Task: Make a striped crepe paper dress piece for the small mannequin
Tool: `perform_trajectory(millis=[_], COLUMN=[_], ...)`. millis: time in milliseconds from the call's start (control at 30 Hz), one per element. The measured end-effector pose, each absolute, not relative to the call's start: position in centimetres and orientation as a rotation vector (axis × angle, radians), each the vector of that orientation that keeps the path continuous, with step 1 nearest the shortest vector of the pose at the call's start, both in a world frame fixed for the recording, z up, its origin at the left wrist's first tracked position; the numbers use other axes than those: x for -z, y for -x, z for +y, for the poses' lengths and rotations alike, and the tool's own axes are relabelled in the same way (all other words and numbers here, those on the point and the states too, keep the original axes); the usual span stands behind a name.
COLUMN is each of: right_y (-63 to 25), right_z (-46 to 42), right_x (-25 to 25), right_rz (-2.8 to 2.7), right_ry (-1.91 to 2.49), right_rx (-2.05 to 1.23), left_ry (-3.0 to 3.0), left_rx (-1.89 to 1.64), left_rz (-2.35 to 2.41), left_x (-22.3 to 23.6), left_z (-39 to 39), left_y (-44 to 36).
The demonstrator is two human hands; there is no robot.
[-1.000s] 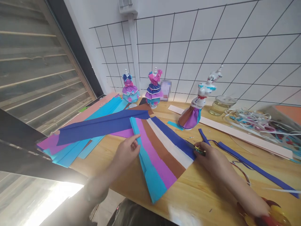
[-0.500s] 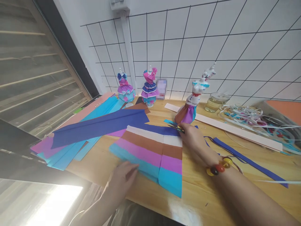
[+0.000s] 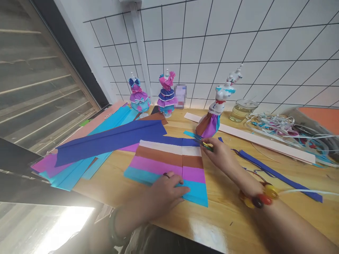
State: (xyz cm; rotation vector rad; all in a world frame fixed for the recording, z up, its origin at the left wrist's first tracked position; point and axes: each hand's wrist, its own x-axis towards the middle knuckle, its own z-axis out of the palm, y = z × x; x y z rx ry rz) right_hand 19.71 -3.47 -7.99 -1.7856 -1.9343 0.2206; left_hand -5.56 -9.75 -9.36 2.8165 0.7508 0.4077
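My left hand, fingers stretched out, lies on the lower blue band of the striped crepe paper. White, brown, purple and light blue bands run across that paper, with dark blue along its far edge and a crease or seam on its right side. At its upper right corner, my right hand is closed on small scissors whose blades point left. Just behind them stands a small dress-form figure in a brown, purple and blue skirt.
Long crepe paper strips cover the left side. Two dressed figures stand behind. On the right are a pale strip, a dark blue strip, a glass jar and a ribbon heap.
My left hand has moved right, from the paper's lower left edge onto its lower middle, and the paper now lies flatter. The scissors stay in my right hand near the same corner.
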Motion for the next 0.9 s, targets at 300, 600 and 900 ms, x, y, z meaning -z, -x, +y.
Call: perform_trajectory(millis=[300,600,900], right_y=[-22.0,-18.6,-17.4], right_z=[-15.0,-17.6,-17.6], right_x=[8.7,9.1,8.6], right_rz=[-1.626,-1.495,-1.355], right_ry=[1.807,1.859,1.696], right_rx=[-1.009,-1.194,-1.261], left_ry=[-2.921,-2.984,-3.003], left_rx=[-0.387,-0.283,-0.271], left_rz=[0.595,0.608,0.618], left_x=[11.4,10.7,10.4], left_z=[-8.2,-8.8,-9.1], left_y=[4.9,4.9,5.1])
